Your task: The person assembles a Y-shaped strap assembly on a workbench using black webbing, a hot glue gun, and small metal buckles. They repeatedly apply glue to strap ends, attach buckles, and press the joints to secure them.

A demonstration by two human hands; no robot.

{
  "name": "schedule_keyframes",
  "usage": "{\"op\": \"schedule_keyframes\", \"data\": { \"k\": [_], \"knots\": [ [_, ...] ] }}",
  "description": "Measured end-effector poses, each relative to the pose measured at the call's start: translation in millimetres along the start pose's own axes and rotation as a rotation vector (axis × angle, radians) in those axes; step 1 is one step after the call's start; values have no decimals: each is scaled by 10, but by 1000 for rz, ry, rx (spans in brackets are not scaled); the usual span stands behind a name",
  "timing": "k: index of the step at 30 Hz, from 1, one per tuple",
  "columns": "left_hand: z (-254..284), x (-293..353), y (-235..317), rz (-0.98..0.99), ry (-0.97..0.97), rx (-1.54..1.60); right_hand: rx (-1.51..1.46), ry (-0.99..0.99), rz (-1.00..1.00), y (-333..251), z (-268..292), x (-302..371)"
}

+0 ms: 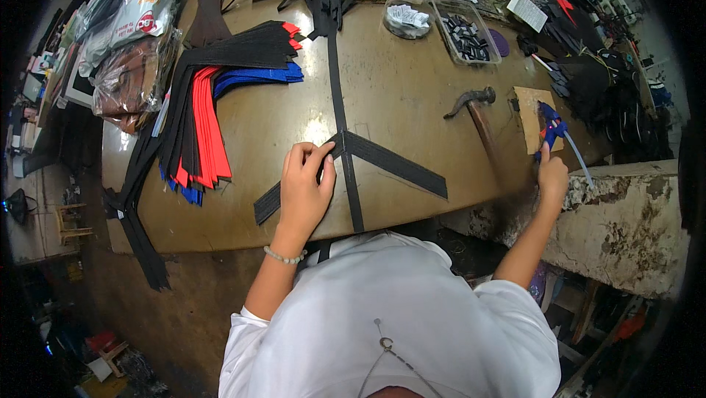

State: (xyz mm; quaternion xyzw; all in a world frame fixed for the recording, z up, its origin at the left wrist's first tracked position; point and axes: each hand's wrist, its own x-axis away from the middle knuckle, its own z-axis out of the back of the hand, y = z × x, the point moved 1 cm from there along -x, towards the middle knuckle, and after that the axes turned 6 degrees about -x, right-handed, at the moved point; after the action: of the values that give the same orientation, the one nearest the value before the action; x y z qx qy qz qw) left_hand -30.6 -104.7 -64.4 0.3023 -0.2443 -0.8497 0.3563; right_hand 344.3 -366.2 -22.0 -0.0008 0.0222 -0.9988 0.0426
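Observation:
My left hand rests at the table's near edge, thumb and fingers pinched on the left side of a black strap that bends into an inverted V. The fingers hide part of its left arm. A narrow black strip runs lengthwise under or through the bend; which one I cannot tell. Off to the right, my right hand is closed on the handle of a blue hot glue gun, over a piece of cardboard. A pale glue stick trails from the gun.
Bundled black strips with red strips and blue strips lie at left, near plastic-wrapped packages. A hammer lies between my hands. Beyond stand a round tub and a clear box of small dark pieces.

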Motion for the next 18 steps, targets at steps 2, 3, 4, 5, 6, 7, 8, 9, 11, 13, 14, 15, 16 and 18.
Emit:
{"op": "schedule_keyframes", "data": {
  "k": [2, 3, 4, 5, 6, 7, 8, 9, 11, 13, 14, 15, 16, 18],
  "knots": [
    [-3, -8, 7, 16, -5, 15, -191, 37, 261, -288, 154, 93],
    [-5, -13, 10, 11, -8, 3, -275, 73, 367, -487, 200, 122],
    [-5, -16, 12, 7, -9, -2, -531, 85, 542, -778, 193, 82],
    [-6, -15, 14, 6, -8, -6, -787, 36, 710, -1142, 136, -18],
    [-7, -12, 13, 21, -19, -2, -794, 124, 807, -1486, 74, -157],
    [-7, -8, 12, 37, -28, 1, -702, 211, 865, -1797, 14, -323],
    [-6, -6, 8, 53, -32, 3, -602, 142, 812, -2047, -65, -501],
    [-3, -3, 10, 45, -20, 7, -519, 98, 781, -2251, -163, -644],
    [4, -8, 12, 23, 9, 11, -341, -17, 736, -2486, -341, -871],
    [5, -17, 13, 9, 21, -1, -266, -45, 718, -2536, -448, -1059],
    [0, -16, 11, 26, 9, 4, -269, -32, 736, -2515, -483, -1128],
    [-2, -18, 6, 11, 22, 0, -271, -51, 770, -2475, -506, -1187],
    [-5, -15, 3, 6, 21, 0, -312, -116, 763, -2428, -526, -1237],
    [-7, -6, 0, 4, 14, 2, -418, -250, 771, -2344, -530, -1308]
  ]
}}
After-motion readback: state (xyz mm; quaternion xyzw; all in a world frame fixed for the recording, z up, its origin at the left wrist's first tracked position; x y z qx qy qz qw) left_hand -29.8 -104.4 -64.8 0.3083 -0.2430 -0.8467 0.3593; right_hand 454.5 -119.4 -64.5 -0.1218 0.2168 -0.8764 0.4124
